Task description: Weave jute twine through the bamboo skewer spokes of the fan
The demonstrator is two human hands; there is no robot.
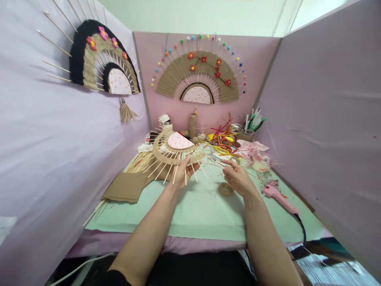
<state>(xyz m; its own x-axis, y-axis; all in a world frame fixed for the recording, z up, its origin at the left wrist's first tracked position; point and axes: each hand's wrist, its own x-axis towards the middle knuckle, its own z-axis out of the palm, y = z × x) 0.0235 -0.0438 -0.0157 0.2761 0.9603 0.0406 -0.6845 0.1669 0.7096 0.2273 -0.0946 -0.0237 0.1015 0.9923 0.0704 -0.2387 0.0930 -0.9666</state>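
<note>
My left hand (pixel 182 174) is closed on the lower edge of a half-round fan (pixel 165 159) of woven twine and thin wooden sticks, held tilted above the table. A pink-dotted half circle (pixel 180 140) forms the fan's centre, and bare stick ends fan out past the weave. Close to the fan's right end, my right hand (pixel 238 178) has its fingers bent around a slim greyish tool (pixel 218 159) pointing toward the sticks; its kind is unclear. On the table just below that hand lies a small coil of twine (pixel 226 189).
A pink glue gun (pixel 279 198) with a black cord lies at right. Folded brown cloth (pixel 125 187) and loose sticks (pixel 137 163) are at left. Coloured pipe cleaners (pixel 224 137), a twine spool (pixel 193 125) and a tool pot (pixel 246 136) stand behind. Finished fans (pixel 198 75) hang on the partitions.
</note>
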